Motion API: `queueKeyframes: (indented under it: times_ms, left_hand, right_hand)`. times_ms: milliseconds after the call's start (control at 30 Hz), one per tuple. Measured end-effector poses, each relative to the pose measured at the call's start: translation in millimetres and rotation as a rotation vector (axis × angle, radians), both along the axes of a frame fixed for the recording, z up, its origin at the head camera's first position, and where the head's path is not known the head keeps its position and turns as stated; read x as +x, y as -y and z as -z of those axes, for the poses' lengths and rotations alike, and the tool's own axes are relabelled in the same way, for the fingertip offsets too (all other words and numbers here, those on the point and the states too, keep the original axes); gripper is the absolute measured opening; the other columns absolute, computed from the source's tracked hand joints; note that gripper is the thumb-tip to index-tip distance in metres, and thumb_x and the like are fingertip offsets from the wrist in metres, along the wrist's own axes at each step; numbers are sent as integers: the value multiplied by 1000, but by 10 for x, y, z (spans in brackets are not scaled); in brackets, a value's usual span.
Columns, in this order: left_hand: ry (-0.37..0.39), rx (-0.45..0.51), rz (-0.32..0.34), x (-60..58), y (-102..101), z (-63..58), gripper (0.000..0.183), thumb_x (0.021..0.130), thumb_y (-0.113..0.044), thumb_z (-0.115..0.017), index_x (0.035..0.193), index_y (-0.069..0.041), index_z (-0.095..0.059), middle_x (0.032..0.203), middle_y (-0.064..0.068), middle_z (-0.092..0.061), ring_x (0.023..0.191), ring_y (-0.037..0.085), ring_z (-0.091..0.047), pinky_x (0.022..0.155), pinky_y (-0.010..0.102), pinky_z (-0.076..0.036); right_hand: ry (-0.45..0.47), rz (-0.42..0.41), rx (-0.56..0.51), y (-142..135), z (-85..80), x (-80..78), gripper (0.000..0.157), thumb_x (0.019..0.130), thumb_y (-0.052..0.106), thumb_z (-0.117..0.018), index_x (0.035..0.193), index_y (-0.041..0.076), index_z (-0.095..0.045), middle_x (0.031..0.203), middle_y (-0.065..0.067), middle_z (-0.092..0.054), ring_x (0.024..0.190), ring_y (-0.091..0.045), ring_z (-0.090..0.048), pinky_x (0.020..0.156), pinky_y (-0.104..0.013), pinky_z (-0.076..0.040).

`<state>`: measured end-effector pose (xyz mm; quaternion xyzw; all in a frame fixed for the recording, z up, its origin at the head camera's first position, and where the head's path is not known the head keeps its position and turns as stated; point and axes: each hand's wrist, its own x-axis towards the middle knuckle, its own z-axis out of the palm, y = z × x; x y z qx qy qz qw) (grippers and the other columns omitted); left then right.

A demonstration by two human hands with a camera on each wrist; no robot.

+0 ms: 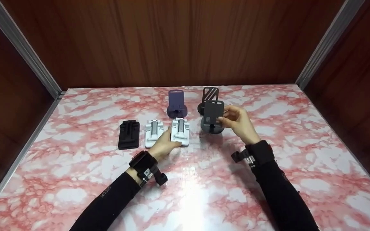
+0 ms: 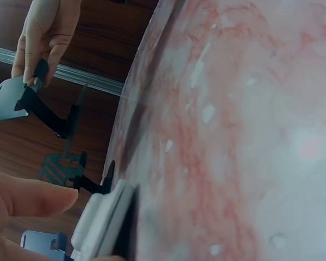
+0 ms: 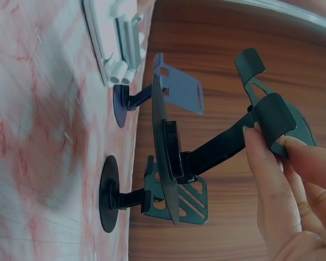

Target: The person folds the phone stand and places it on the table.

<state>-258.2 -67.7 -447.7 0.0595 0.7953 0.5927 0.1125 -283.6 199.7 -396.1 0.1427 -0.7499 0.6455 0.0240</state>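
In the head view my right hand (image 1: pixel 240 123) pinches a dark grey phone stand (image 1: pixel 213 110) by the side of its upright plate. The right wrist view shows thumb and fingers at the plate's hooked lower lip, and the round base (image 3: pixel 162 157) raised off the table. My left hand (image 1: pixel 165 143) holds a folded white phone stand (image 1: pixel 180 128), thumb along its near edge and fingers at its left side. From the left wrist, this white stand (image 2: pixel 104 217) appears edge-on beside the thumb, with a dark shadow along its underside.
A second folded white stand (image 1: pixel 154 131) and a folded black one (image 1: pixel 129 134) lie to the left. Behind stand a purple phone stand (image 1: pixel 176 101) and a black one with slanted slots (image 1: pixel 210 93). Wooden panels (image 1: pixel 178 41) enclose the marbled red-and-white table (image 1: pixel 85 166).
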Motion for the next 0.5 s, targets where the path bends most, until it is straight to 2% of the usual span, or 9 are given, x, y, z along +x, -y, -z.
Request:
queueKeyframes:
  times_ms: [67,100,200,433,500]
  left_hand:
    - [2,-6,-4,22,-2,-40,87,85,0,-64,155,6,-13,160,25,-25,149,33,-23,125,43,-19]
    - [0,15,1,30,-8,-55,89,84,0,-63,155,6,-10,162,24,-21,150,33,-20,125,43,-18]
    - [-6,62,13,51,-37,-89,93,83,1,-62,156,4,-6,163,22,-16,151,32,-16,125,44,-18]
    - [133,43,-15,139,-48,-115,102,88,-10,-65,158,-8,9,166,18,4,153,30,1,127,46,-3]
    - [93,22,9,172,-32,-143,101,88,-11,-66,158,-7,7,166,17,5,154,29,1,127,45,-3]
  right_hand:
    - [-2,-6,13,6,2,4,21,89,-9,-64,109,-13,-59,80,2,-68,75,-10,-69,71,-27,-62]
    - [-3,-8,18,9,3,5,21,89,-9,-65,109,-13,-59,80,2,-68,75,-9,-69,71,-27,-62]
    - [-4,-9,29,14,-2,13,21,89,-8,-65,109,-12,-59,79,3,-68,75,-9,-69,71,-26,-62]
    - [-2,-27,34,72,-22,40,21,89,-7,-66,109,-12,-60,79,3,-69,76,-9,-70,73,-27,-62]
    - [-1,-47,36,104,-33,60,22,89,-7,-66,109,-12,-60,80,3,-69,77,-10,-70,73,-28,-62]
